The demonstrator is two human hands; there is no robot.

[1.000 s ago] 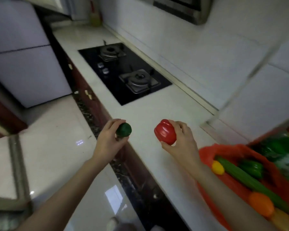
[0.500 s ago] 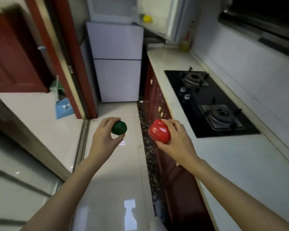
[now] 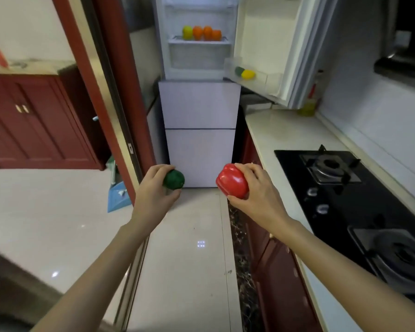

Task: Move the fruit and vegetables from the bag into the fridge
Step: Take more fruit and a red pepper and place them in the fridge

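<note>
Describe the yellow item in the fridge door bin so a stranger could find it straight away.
Start at the white fridge at the far end of the kitchen, whose upper door hangs open to the right. At the bottom of that door is a clear bin holding two items side by side. The yellow item is the right one; its neighbour is dark green.

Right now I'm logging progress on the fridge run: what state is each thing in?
fridge upper door: open
fridge lower doors: shut
left hand: holding a dark green fruit
right hand: holding a red bell pepper
fridge shelf: holds four fruits
door bin: holds two fruits
gas hob: no flame visible
</note>
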